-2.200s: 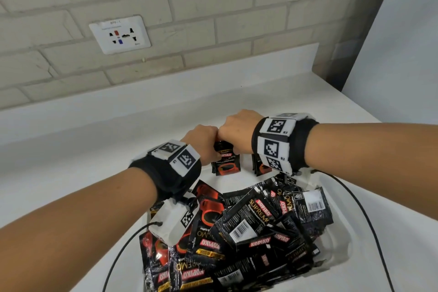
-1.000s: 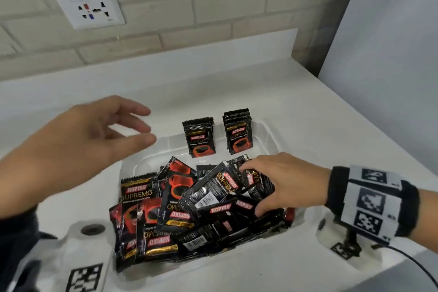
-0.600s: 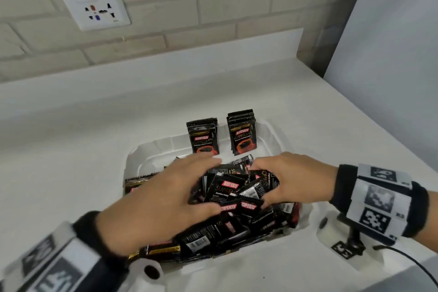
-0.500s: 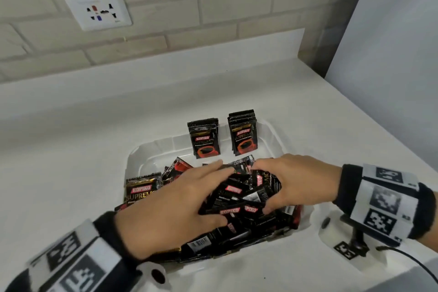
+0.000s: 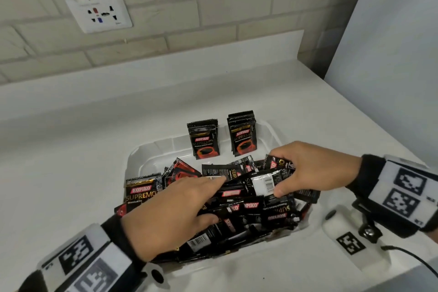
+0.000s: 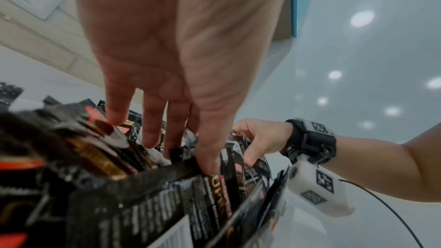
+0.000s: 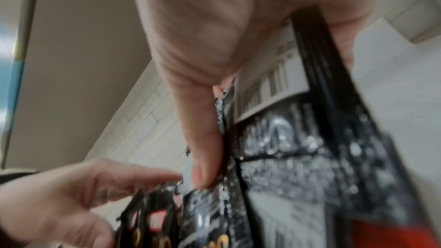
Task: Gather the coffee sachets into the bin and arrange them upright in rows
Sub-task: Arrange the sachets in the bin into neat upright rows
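Coffee sachets (image 5: 239, 206) fill the bin (image 5: 151, 156), hiding its floor. Right hand (image 5: 315, 168) pinches a sachet bundle (image 5: 265, 182); left hand (image 5: 170, 216) lies spread on the pile, fingertips partly buried.

Head view high, angled down; wrist views low, close, upward; all share sachet pile (image 5: 248, 208).

Bare forearms end in black wristbands (image 5: 369, 173) bearing white panels printed with black square tag markers (image 5: 403, 194), each carrying a white camera housing (image 5: 348, 239) underneath, with a thin black cable (image 5: 412, 258).
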Motion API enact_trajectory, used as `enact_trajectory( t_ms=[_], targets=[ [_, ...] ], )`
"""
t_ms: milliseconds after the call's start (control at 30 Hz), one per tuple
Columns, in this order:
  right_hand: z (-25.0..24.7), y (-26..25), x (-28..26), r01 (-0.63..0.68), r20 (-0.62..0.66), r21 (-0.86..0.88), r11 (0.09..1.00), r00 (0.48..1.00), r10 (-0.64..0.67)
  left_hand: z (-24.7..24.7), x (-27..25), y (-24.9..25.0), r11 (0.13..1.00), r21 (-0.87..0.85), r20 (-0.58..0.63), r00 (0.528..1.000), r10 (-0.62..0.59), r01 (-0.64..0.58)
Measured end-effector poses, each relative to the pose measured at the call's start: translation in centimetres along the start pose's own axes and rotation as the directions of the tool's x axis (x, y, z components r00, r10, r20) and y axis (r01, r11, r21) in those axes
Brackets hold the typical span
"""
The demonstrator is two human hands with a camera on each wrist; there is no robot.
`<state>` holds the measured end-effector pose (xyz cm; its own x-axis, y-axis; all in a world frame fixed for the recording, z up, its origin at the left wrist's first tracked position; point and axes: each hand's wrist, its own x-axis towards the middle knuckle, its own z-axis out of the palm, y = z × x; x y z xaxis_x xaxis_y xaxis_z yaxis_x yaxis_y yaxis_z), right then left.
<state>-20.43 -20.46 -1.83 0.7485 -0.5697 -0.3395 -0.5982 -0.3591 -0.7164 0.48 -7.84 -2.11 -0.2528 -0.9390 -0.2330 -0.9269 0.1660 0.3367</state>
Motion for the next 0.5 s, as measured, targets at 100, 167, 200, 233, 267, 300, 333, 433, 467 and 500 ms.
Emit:
enact_trajectory(
  t_ms=[100,167,200,233,267,300,333,433,467,500],
  targets=[
    [-1.1,0.0,-0.4,0.004,-0.036,0.08,0.997,0.999,-0.001,0.1,0.0,0.0,1.0,0.026,0.011,1.0,0.007,-0.007],
    [-1.9,0.2,-0.7,0.009,-0.073,0.11,0.994,0.997,-0.001,0.1,0.0,0.0,0.999,0.043,0.021,1.0,0.0,-0.001],
    [-2.3,0.3,-0.9,0.012,-0.094,0.126,0.992,0.996,0.0,0.2,0.0,-0.1,0.999,0.053,0.026,1.0,-0.004,0.002],
    [-2.7,0.4,-1.2,0.014,-0.115,0.163,0.987,0.993,0.005,0.2,0.1,-0.1,0.998,0.06,0.032,0.999,-0.005,0.003],
    [-3.1,0.7,-1.4,0.017,-0.138,0.216,0.976,0.99,0.013,0.2,0.1,-0.2,0.998,0.069,0.04,0.999,-0.006,0.003],
    [-3.4,0.9,-1.7,0.022,-0.162,0.275,0.961,0.987,0.024,0.2,0.1,-0.2,0.997,0.073,0.049,0.999,-0.007,0.003],
    [-3.6,1.2,-1.9,0.027,-0.193,0.335,0.942,0.98,0.041,0.2,0.2,-0.3,0.998,0.065,0.056,0.998,-0.011,0.007],
    [-3.9,2.1,-2.1,0.087,-0.271,0.485,0.87,0.961,0.054,-0.3,0.1,-0.1,1.0,-0.005,0.042,0.999,-0.031,0.031],
    [-3.8,2.5,-2.1,0.118,-0.296,0.52,0.846,0.954,0.048,-0.6,0.0,0.1,0.999,-0.038,0.02,0.999,-0.028,0.029],
    [-3.7,2.9,-2.0,0.15,-0.333,0.554,0.819,0.941,0.053,-1.0,-0.1,0.3,0.997,-0.076,-0.02,1.0,-0.024,0.023]
  ],
)
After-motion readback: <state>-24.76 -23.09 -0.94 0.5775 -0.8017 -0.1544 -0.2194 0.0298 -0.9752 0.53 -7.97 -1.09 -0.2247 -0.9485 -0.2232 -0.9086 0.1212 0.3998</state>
